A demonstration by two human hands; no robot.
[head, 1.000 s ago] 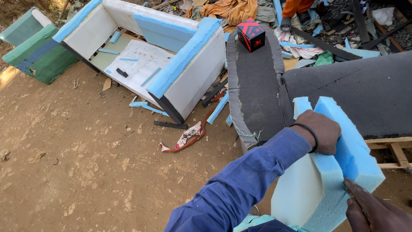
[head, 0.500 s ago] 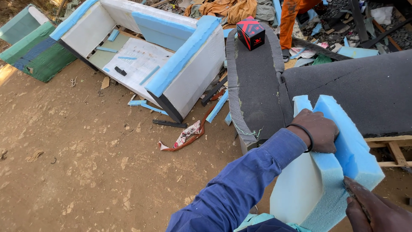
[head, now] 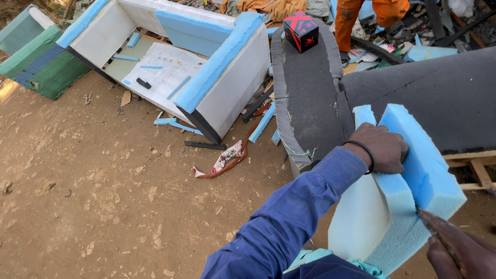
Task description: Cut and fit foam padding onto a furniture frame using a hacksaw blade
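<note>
Clearly my left hand [head: 381,149] grips the blue foam block [head: 398,206] mid-right; my right hand [head: 460,253], closed on a blade [head: 431,227] lower right, could slip toward my fingers.

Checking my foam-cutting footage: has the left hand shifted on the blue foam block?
No. The left hand grips the blue foam block at the same top spot, beside the dark grey cushion.

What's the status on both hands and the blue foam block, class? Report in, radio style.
Left hand gripping top of blue foam block. Right hand at its lower right edge with a thin tool, partly out of frame. Grey padded panel stands close behind.
</note>
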